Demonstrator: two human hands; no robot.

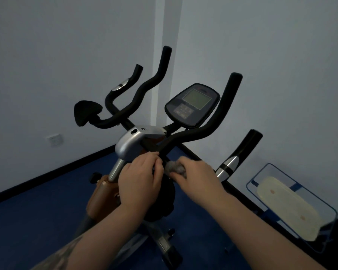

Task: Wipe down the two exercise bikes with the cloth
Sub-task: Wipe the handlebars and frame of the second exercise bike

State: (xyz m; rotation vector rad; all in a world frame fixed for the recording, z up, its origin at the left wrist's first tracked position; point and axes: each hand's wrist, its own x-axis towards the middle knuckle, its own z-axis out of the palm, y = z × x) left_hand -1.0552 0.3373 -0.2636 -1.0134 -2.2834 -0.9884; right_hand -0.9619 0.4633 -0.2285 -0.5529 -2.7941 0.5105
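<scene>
An exercise bike with black handlebars, a silver stem cover and a console screen stands in front of me in a room corner. My left hand curls its fingers round the black bar just below the silver cover. My right hand grips a small grey cloth bunched against the same bar, right beside the left hand. A second black handlebar with a silver band rises at the right; the body it belongs to is hidden. Part of the bike's orange-brown frame shows below my left hand.
White walls meet in a corner behind the bike, with a socket low on the left wall. The floor is dark blue carpet. A blue-framed clear box holding a pale flat pad leans by the right wall.
</scene>
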